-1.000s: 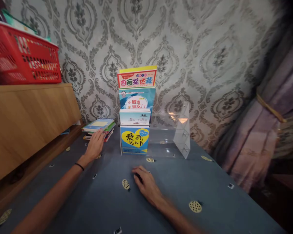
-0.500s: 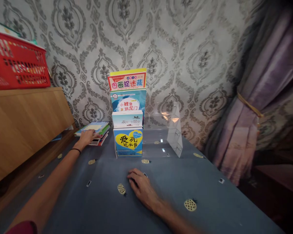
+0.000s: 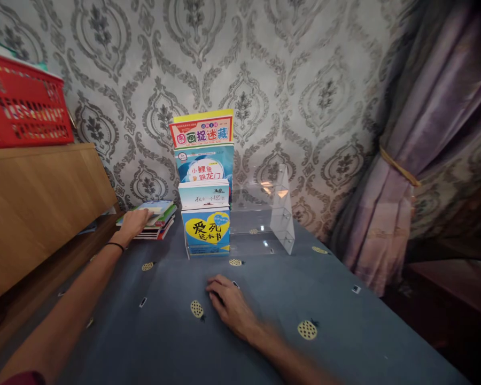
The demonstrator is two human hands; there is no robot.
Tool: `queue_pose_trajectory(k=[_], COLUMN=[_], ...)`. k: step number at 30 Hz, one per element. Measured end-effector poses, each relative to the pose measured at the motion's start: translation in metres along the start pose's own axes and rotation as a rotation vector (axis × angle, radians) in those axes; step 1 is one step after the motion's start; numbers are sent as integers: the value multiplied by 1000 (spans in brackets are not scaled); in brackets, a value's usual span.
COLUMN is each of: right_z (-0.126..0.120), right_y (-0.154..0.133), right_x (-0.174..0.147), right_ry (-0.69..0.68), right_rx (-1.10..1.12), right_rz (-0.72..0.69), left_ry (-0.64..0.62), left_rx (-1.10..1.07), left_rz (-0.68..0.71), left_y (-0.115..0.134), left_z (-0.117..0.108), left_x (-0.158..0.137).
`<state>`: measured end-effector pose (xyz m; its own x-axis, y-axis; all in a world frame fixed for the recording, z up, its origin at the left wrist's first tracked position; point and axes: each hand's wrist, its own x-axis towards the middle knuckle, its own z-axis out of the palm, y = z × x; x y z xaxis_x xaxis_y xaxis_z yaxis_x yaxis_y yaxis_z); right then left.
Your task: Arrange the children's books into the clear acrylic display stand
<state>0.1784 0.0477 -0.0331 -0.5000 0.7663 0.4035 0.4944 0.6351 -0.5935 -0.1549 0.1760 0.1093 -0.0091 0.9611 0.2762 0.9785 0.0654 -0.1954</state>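
Several thin books lie in a stack (image 3: pixel 165 220) at the far left of the table, beside the wooden cabinet. My left hand (image 3: pixel 134 222) is closed at the left side of the stack, on a book (image 3: pixel 157 206) near its top; the fingertips are partly hidden. My right hand (image 3: pixel 230 305) rests on the tablecloth in front of the stand, fingers loosely bent and apart, holding nothing. A clear tiered book stand (image 3: pixel 282 214) faces me. Its left column bears a blue-and-yellow book (image 3: pixel 206 230), a pale book (image 3: pixel 203 195), a blue book (image 3: pixel 205 163) and a red-bordered book (image 3: pixel 201 133).
A blue tablecloth (image 3: pixel 264 347) with pineapple prints covers the table. On the left a wooden cabinet (image 3: pixel 36 214) carries a red plastic basket (image 3: pixel 28 107). Patterned wallpaper (image 3: pixel 324 96) rises behind the stand, and a tied purple curtain (image 3: pixel 393 214) hangs at the right.
My view has turned slightly to the right. My left hand has shifted a little left at the stack. My right hand stays nearly in place on the cloth.
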Motion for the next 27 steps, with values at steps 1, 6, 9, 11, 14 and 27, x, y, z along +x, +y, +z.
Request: queue_pose_trajectory(k=[1,6,9,11,14,27], right_z=[0,0,1,1,1,1], right_y=[0,1,2,3,3,1], right_x=[0,0,1,1,1,1], right_ry=[-2,-12,-27,-35,-31,-28], right_rx=[-2,4,9,11,8,-33], right_rz=[1,-13,-14,-13,-17,-23], left_ry=[3,31,55,78,78,87], left_rx=[17,72,62,51,42,285], left_rz=[-8,-16,77,129,86,137], left_y=[2,14,15,9,-7,17], left_z=[-3,-9,3,17,34,4], left_x=[-2,-21,-39,-50,-63,-102])
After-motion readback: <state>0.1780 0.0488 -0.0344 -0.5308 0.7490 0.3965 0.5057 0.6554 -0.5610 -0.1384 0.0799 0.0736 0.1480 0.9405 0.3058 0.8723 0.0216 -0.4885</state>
